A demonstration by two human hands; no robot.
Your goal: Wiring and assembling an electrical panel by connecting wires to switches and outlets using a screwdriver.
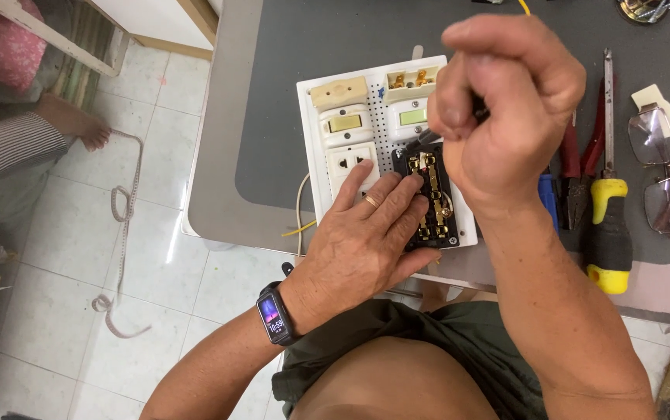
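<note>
A: Head view: your right hand [506,101] is a closed fist, fingers curled tight round a dark tool handle [479,109] that barely shows. Its tip I can't see; it seems to point down at the open black socket module [430,198].

B: And my left?

A: Your left hand [366,241] lies flat, fingers spread and pressing on the white switch board [385,148], fingertips touching the black module's left side. It grips nothing, only pins the board down.

B: Where does the board sit?

A: At the tabletop's near edge, on the grey mat [288,93], overhanging toward you slightly. The black module fills its near right corner.

B: How will it handle?

A: I'd judge the board light and stiff, likely to slide on the mat, so hold it by its plastic rim. The brass contacts look small and easy to bend. Pliers [580,167], a yellow-handled screwdriver [608,225] and glasses [661,171] lie toward the right edge.
</note>
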